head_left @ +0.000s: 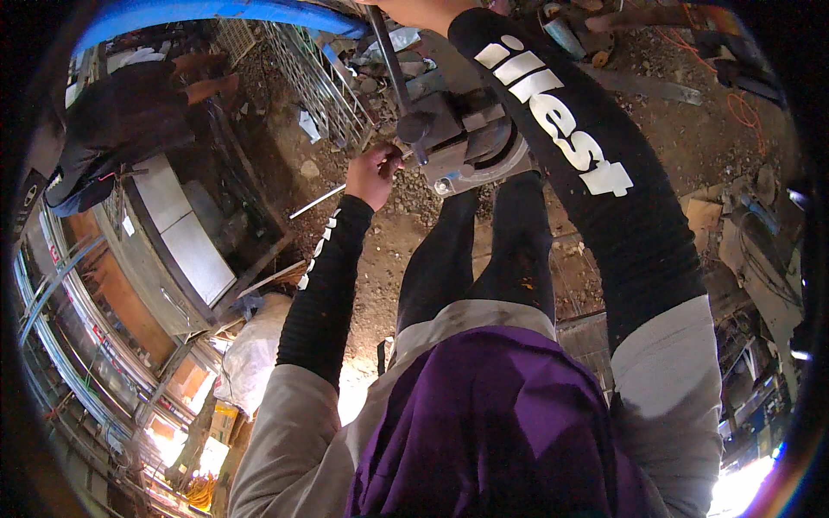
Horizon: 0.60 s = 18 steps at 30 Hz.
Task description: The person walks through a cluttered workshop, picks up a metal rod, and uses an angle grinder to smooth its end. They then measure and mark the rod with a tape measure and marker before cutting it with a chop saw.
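My left hand (373, 175) is closed around a thin, pale metal rod (318, 201). One end of the rod sticks out to the left; the other runs toward a heavy metal tool (475, 147) with a curved body and a bolt at its near corner. A long steel lever (390, 60) rises from this tool toward the far side. At the upper edge, my right hand (419, 10) wraps the lever's far end, its fingers partly cut off by the picture. Whether the rod sits inside the tool is hidden by my fingers and the lever's base.
Another person (121, 121) in dark clothes is at the far left, arms reaching forward. A metal grating (315, 82) leans beyond my left hand. Long bars (73, 293) lie on a rack at left, near a white sack (255, 354). Scrap and an orange cord (744, 112) litter the dirt at right.
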Motion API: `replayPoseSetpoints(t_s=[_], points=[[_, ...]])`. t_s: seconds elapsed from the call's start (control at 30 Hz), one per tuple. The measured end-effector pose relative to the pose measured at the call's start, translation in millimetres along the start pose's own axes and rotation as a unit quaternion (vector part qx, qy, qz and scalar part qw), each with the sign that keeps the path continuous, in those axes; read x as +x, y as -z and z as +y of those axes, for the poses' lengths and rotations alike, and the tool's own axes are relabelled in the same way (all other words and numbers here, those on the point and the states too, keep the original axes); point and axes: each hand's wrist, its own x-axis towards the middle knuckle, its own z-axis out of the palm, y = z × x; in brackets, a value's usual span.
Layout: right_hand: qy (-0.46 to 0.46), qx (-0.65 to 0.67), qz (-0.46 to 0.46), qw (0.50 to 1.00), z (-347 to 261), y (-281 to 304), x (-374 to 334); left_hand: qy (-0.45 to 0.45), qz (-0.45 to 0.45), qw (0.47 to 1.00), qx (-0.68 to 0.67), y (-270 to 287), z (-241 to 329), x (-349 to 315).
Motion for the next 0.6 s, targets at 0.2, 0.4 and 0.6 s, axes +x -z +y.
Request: replayPoseSetpoints(t_s=[0.2, 0.4, 0.6], points=[[0.030, 0.031, 0.003, 0.999, -21, -5, 4, -0.001, -0.002, 1.000, 0.005, 0, -1, 0], [0.067, 0.035, 0.023, 0.997, -29, -13, 5, -0.023, -0.008, 1.000, 0.020, -4, -21, 5], [0.113, -0.012, -0.162, 0.980, -55, -10, 6, -0.019, 0.008, 1.000, -0.018, -9, -21, 2]])
